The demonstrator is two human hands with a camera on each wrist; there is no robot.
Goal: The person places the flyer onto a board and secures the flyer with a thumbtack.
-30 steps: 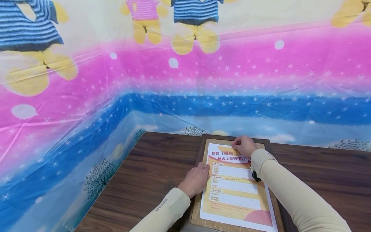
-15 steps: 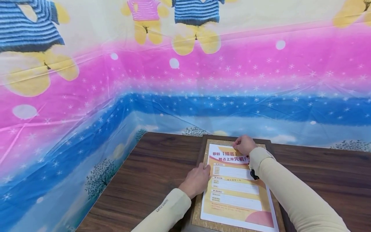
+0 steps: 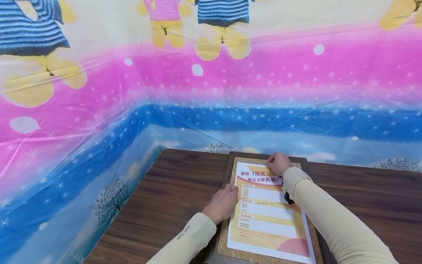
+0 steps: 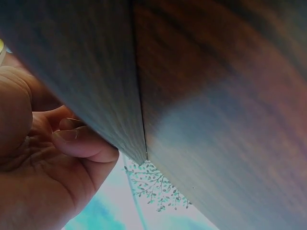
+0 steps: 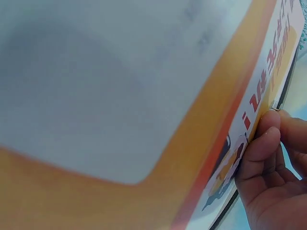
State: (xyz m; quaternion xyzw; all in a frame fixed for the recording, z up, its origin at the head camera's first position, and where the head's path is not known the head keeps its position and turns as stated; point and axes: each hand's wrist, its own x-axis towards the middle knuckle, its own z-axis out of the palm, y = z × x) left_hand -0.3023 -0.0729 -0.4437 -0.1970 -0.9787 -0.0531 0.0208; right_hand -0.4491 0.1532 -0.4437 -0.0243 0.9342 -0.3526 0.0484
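Note:
A printed poster [image 3: 268, 220] in yellow, white and red lies flat on a wood-framed corkboard [image 3: 232, 172]. My left hand [image 3: 221, 203] grips the board's left side, its thumb reaching over the frame toward the paper. In the left wrist view, curled fingers [image 4: 86, 143] lie against the outer face of the frame. At the poster's top edge, my right hand [image 3: 278, 164] pinches a small shiny pin [image 3: 266, 166] between thumb and fingertips. Only a glint of that pin [image 5: 275, 107] shows in the right wrist view; the fingers hide the rest.
The corkboard lies on a dark wooden table [image 3: 158, 198], which extends to both sides of it. Behind the table's back edge hangs a pink and blue printed curtain [image 3: 204, 91], close to the board's far end.
Both hands stay in nearly the same places. The right fingertips shift slightly at the poster's top edge, and the small shiny pin now shows beneath them.

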